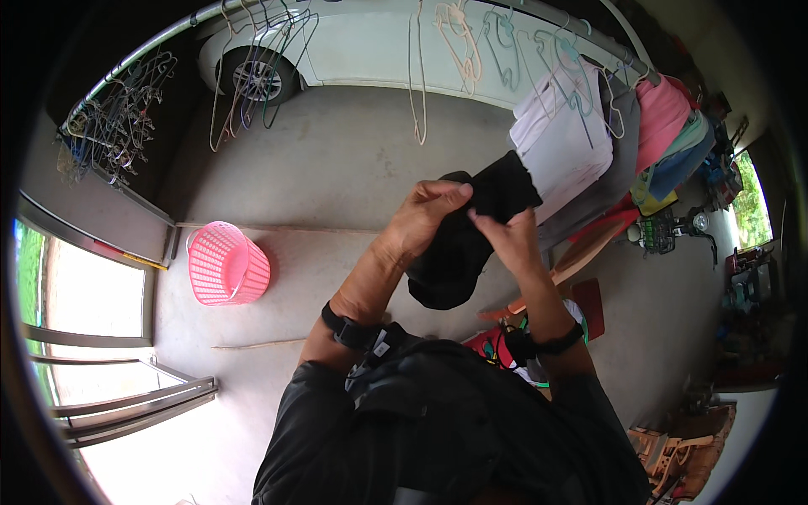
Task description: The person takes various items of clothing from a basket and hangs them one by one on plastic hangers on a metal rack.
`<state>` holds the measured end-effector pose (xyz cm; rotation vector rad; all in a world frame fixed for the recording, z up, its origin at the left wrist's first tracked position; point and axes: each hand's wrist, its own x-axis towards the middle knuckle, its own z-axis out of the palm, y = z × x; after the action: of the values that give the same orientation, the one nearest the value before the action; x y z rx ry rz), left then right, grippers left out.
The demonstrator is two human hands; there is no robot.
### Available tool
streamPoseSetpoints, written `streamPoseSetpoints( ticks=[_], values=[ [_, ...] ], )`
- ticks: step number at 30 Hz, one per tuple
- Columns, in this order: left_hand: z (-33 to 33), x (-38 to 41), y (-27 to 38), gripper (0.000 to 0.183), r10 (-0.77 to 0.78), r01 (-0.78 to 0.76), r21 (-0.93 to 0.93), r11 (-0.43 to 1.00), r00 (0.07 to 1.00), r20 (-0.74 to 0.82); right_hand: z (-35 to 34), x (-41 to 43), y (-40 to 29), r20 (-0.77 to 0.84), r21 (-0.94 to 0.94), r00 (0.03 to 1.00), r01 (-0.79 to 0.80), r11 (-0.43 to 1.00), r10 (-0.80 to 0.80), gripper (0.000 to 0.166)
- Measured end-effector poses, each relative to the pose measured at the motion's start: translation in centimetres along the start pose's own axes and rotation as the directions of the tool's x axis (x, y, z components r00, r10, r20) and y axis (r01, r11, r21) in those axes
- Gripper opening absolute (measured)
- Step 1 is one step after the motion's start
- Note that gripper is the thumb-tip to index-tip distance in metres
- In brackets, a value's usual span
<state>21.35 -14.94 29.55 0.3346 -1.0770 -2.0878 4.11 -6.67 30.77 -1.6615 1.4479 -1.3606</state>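
Observation:
A black cloth garment hangs bunched between my two hands, in front of my chest. My left hand pinches its upper edge between thumb and fingers. On the other side, my right hand grips the same dark fabric, its fingers partly hidden behind the cloth. One flat part of the garment sticks up to the right, past my right hand. Beyond the hands, a thin pale hanger hangs from a metal rail.
A pink plastic laundry basket stands on the concrete floor at left. Hangers and clothes, among them a white garment and a pink one, hang from the rail. Behind it stands a white car; a wooden chair is near my right arm.

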Motion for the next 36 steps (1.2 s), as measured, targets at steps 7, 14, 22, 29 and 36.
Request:
streamPoseSetpoints(
  ticks=[7, 14, 22, 29, 36],
  values=[
    [-4.0, 1.4, -0.7, 0.028, 0.244, -0.136, 0.622, 0.771, 0.965, -0.092, -1.7, 0.7, -0.2, -0.314, 0.460, 0.941, 0.033, 0.887, 0.127, 0.032],
    [-1.1, -0.3, -0.3, 0.020, 0.451, -0.402, 0.716, 0.571, 0.882, 0.135, -1.5, 0.8, 0.3, -0.398, 0.510, 0.850, -0.107, 0.854, 0.344, 0.030],
    [3.2, -3.2, -1.0, 0.018, 0.392, -0.391, 0.911, -0.132, 0.824, 0.410, -2.5, 1.9, 2.5, -0.589, -0.038, 0.773, -0.319, 0.947, 0.237, 0.043],
    [-0.8, 1.0, -7.2, 0.021, 0.071, -0.112, 0.894, 0.434, 0.993, 0.090, -1.4, 1.2, 0.3, -0.516, -0.030, 0.857, -0.031, 0.999, 0.011, 0.027],
    [-15.0, 6.0, -24.3, 0.043, -0.044, -0.067, 0.689, 0.721, 0.989, 0.143, 3.9, -0.4, -3.2, -0.126, -0.058, 0.963, 0.232, 0.971, -0.238, 0.017]
  ],
)
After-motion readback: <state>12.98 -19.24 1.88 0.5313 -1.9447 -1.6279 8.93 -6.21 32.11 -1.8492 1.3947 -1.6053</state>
